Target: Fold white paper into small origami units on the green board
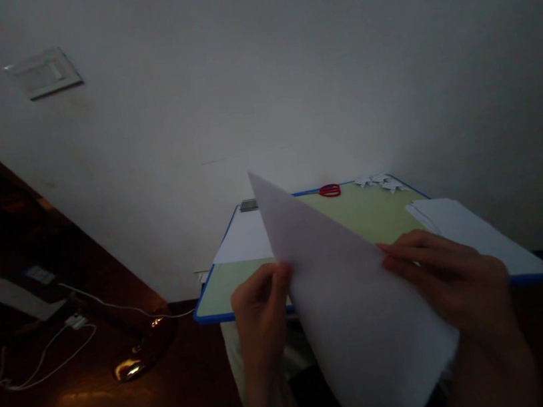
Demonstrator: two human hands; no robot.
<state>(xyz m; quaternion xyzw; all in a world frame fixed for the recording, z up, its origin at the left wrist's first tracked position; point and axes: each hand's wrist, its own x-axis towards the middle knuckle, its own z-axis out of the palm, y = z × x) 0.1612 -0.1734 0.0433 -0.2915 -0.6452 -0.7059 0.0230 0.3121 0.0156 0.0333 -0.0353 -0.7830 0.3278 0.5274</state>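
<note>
the one label (39,274) in view, on the dark furniture (52,227) at the left, is too small and dim to read; one white folded sheet (350,300) is held up in front of the near side of the counter (374,212), its narrow point upward; the left grip (260,306) pinches its left edge between thumb and fingers, and the right grip (448,273) pinches its right edge, so both are closed on the paper; the sheet's lower end runs out at the bottom of the view, with a ragged bit of edge near the right wrist; on the counter there is one pair of red-handled scissors (329,190) at the far edge, its blades hard to make out; white paper cut-outs (393,185) overlap at the far right corner, too jumbled to count; one stack of white paper (467,226) lies at the right, its sheets uncountable; one flat white sheet (241,240) at the left is partly hidden behind the folded one; one switch plate (46,73) is on the wall (255,84).
</note>
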